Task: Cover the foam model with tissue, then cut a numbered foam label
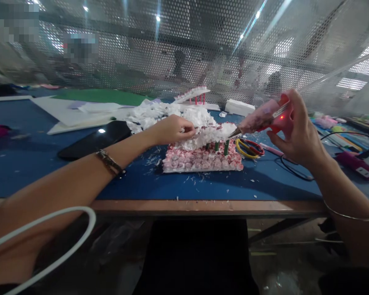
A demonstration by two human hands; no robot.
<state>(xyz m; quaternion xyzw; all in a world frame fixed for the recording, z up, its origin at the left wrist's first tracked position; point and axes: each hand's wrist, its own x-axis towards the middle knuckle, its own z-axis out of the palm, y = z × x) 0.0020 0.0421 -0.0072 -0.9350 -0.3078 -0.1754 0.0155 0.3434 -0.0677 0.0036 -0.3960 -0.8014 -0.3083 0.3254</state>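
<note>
My right hand grips a pink glue gun with a red light lit, its tip pointing left at the white fluffy top of a small craft model. The model has a pink-and-white rosette base and green posts under the white top. My left hand is closed in a pinch on the white top's left edge. What lies between its fingertips is too small to make out.
A black phone lies left of the model. White paper scraps, white sheets, yellow and red rings, black cables and a second model lie on the blue table. Perforated mesh stands behind.
</note>
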